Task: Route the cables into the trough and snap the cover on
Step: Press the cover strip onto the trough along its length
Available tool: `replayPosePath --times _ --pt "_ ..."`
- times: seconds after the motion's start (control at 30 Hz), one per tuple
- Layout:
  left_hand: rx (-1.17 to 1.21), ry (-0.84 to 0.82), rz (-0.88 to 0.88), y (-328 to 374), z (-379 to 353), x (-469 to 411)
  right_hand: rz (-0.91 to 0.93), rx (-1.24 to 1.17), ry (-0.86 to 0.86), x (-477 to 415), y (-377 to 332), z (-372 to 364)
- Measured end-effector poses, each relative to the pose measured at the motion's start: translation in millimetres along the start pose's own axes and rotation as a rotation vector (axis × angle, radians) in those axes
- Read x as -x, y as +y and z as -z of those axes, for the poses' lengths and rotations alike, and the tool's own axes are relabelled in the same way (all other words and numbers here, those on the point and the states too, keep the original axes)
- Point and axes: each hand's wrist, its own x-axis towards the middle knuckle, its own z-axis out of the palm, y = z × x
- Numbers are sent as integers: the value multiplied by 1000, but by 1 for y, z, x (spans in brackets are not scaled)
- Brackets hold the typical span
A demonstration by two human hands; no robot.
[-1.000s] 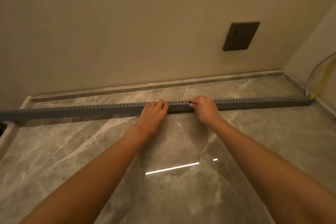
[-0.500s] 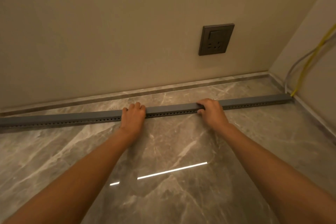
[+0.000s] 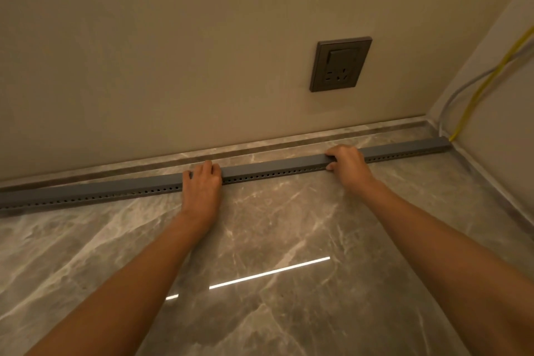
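A long grey cable trough (image 3: 274,169) with a row of small holes along its front side lies on the marble floor, parallel to the back wall, its cover on top. My left hand (image 3: 202,182) lies over the trough near its middle, fingers curled over the top. My right hand (image 3: 348,165) grips it further right, thumb in front and fingers over the top. A yellow cable (image 3: 485,87) and a grey cable (image 3: 459,92) come down the right wall and enter the trough's right end (image 3: 443,144).
A dark grey wall socket with a switch (image 3: 339,63) sits on the back wall above the trough. A stone skirting strip (image 3: 260,147) runs along the wall base. The right wall meets the floor close to the trough's end.
Both hands have slid apart along the trough: the left hand towards the left, the right hand towards the right. The view has shifted right, showing more of the cables.
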Motion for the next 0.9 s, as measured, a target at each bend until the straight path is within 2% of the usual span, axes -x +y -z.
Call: replayPosePath --times 0.2,0.4,0.53,0.9 --pt "18 -15 48 25 8 -15 99 69 71 -15 33 10" --pt "93 -25 84 54 18 -33 224 260 -4 -39 71 38" --pt "68 11 124 56 13 -36 298 288 -6 -46 78 37" --pt "-12 -62 94 70 26 -46 241 288 -31 -54 76 36"
